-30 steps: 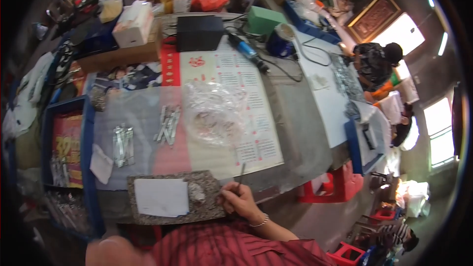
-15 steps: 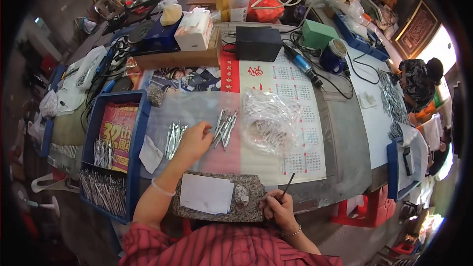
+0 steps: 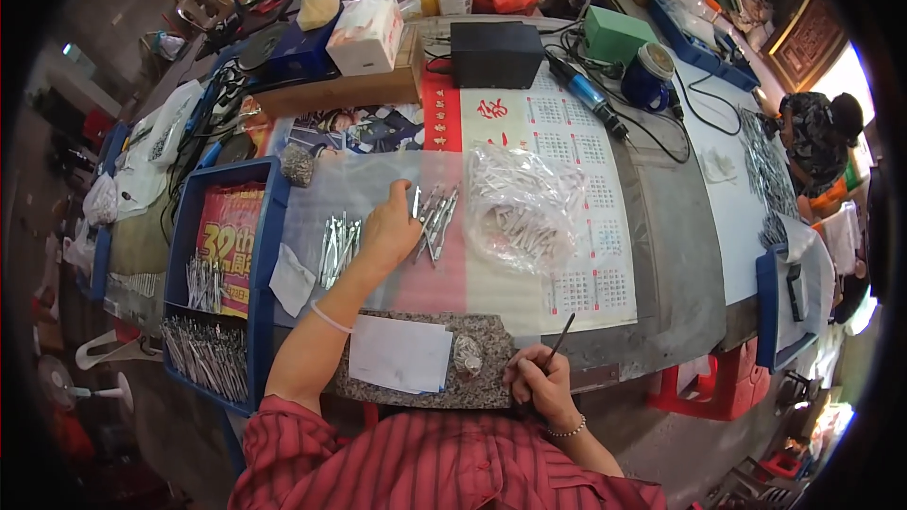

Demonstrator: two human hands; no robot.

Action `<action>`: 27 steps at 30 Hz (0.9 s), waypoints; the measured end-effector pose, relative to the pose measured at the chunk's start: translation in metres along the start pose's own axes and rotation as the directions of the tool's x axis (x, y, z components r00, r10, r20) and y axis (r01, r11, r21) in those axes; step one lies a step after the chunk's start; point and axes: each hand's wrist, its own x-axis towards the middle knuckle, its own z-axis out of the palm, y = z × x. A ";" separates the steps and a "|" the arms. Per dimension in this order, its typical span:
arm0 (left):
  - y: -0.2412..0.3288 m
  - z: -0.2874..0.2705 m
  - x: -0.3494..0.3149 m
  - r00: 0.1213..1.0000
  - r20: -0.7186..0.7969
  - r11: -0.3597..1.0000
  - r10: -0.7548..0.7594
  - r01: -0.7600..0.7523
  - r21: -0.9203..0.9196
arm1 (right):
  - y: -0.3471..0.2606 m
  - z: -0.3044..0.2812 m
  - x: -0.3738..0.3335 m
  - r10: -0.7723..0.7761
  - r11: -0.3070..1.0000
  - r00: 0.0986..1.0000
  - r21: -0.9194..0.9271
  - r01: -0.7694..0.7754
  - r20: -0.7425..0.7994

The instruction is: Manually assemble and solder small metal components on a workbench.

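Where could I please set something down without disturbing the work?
The bare grey strip between the calendar sheet and the white sheet looks best. A smaller reddish patch lies between the metal pieces by the left hand and the stone slab. The back is crowded around the black box, green box and mug.

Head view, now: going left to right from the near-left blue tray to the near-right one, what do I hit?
Left blue tray → white paper scrap → left silvery pile → left hand → right silvery pile → clear plastic bag → right blue tray.
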 end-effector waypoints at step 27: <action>0.011 -0.073 -0.143 0.991 0.097 0.321 -0.091 0.122 -0.939 | -0.001 0.002 -0.002 0.009 1.000 1.000 0.010 -0.009 -0.003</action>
